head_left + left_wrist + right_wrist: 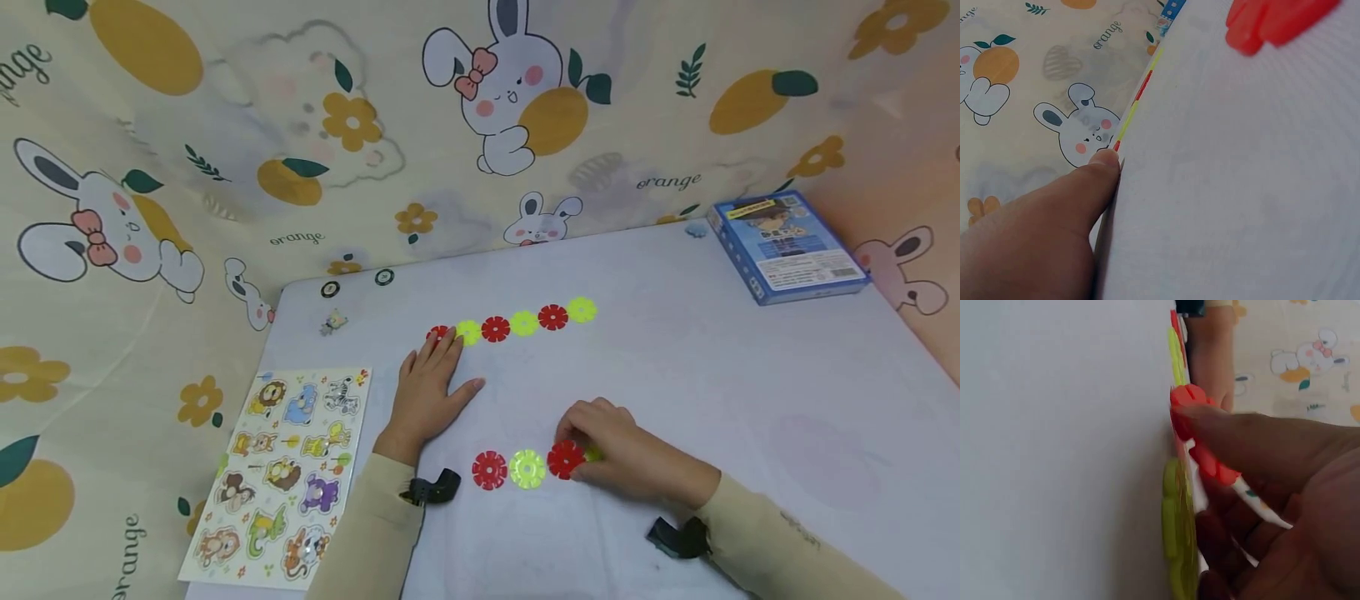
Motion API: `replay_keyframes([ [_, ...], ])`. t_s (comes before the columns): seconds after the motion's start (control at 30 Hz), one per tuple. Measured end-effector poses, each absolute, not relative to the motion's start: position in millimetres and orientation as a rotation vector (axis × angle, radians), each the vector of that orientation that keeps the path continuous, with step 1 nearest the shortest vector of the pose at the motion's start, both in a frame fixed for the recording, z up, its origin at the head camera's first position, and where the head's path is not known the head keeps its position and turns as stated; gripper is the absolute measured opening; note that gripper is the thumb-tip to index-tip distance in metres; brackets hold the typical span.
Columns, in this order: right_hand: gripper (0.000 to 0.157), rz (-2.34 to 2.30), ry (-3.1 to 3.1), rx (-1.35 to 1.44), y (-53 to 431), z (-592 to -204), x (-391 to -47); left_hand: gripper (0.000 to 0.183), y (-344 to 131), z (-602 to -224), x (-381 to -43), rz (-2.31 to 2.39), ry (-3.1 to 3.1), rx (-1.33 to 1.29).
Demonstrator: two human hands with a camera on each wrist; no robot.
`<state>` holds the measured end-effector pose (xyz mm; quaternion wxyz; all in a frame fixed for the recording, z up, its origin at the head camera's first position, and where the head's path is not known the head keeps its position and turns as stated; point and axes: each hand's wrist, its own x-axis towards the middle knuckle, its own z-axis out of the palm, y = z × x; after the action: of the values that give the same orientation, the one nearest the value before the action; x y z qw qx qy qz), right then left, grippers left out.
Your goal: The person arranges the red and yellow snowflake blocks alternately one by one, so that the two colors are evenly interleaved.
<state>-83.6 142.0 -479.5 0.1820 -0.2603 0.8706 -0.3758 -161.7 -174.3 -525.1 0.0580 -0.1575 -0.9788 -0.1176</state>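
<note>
My right hand [618, 446] pinches a notched red flower-shaped disc [566, 460] between thumb and fingers, in the near row. In the right wrist view that red disc [1188, 412] is tilted, its edge under the thumb. A yellow-green disc [1175, 531] lies close to the other fingers, mostly hidden by the hand in the head view. Left of the pinched disc are a yellow-green disc [527, 469] and a red disc [490, 470]. My left hand [427, 396] rests flat, fingers extended, its fingertips over the red disc [437, 333] at the far row's left end.
The far row continues rightward with alternating discs, ending in a yellow-green one [582, 310]. An animal puzzle board [281, 479] lies at left. Two small black rings [330, 289] and a small figure [333, 322] sit behind it. A blue box [787, 246] stands back right.
</note>
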Motion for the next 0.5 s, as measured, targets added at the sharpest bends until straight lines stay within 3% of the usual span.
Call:
replay_keyframes([
  [0.2, 0.020, -1.379, 2.343, -0.466, 159, -481, -106, 0.081, -174, -524, -162, -0.362, -2.954, -0.484],
  [0.5, 0.034, -1.554, 2.583, 0.057, 212, -493, -167, 0.081, -174, -523, -161, -0.351, -2.953, -0.484],
])
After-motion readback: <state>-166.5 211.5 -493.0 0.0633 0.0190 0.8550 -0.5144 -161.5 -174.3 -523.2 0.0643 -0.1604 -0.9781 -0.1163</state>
